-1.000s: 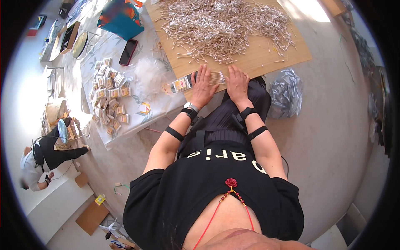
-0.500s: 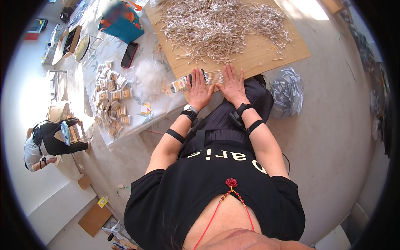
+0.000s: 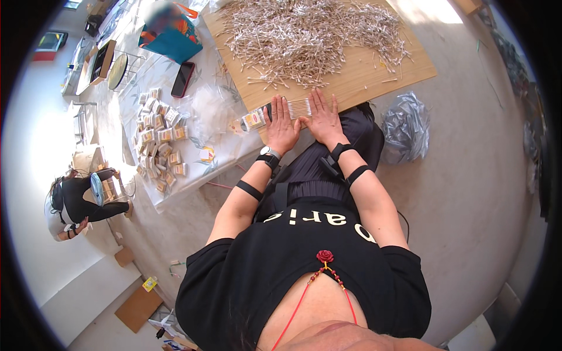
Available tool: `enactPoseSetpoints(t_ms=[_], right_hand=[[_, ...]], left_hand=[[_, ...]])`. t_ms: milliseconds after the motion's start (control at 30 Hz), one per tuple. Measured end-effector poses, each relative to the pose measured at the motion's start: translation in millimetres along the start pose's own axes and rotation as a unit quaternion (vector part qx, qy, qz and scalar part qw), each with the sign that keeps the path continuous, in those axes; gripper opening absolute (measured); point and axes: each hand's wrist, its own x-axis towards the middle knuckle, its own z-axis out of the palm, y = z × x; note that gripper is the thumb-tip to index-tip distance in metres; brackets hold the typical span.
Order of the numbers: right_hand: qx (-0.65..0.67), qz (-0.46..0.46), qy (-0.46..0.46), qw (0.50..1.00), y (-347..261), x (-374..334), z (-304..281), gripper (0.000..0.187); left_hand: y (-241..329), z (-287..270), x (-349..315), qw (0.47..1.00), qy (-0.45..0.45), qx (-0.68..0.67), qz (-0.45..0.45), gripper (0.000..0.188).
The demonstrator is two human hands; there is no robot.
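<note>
Large cream letters (image 3: pixel 335 220), upside down in the frame, run across the black T-shirt (image 3: pixel 304 251) at lower centre, partly lost in its folds; the swab packet (image 3: pixel 253 120) just above centre bears a red-and-yellow printed label, too small to read; the small packets (image 3: pixel 164 134) heaped at left show yellowish labels, equally illegible; print on the yellow card (image 3: pixel 150 284) at lower left is indistinct.

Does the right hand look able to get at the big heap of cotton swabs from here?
Likely yes: the cotton swab heap lies just beyond the right hand, with mostly bare wood-grain board between, though that hand would have to leave the swab row.
</note>
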Motion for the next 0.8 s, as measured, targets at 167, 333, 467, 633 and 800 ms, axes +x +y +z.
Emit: enactPoseSetpoints(t_ms=[167, 333, 467, 633, 800], right_hand=[[0.018, 0.007, 0.043, 0.999, 3.1, -2.2, 5.8, 0.087], [0.013, 0.003, 0.002, 1.0, -0.5, -2.4, 0.0, 0.085], [-0.014, -0.003, 0.013, 1.0, -2.2, -2.5, -2.4, 0.084], [-0.015, -0.007, 0.043, 0.999, -1.8, -2.4, -1.8, 0.083], [0.043, 0.016, 0.04, 0.998, 1.7, -8.2, 1.3, 0.081]], left_hand=[[-1.6, 1.8, -0.4, 1.0, 0.025, -0.019, 0.0, 0.088], [1.0, 0.0, -0.7, 1.0, 0.002, -0.006, 0.001, 0.085], [2.6, 0.7, -0.4, 1.0, 0.015, 0.0, 0.004, 0.085], [1.6, 1.7, -0.5, 1.0, 0.011, 0.0, 0.002, 0.085], [1.0, -2.5, -0.4, 0.999, 0.016, -0.029, 0.0, 0.086]])
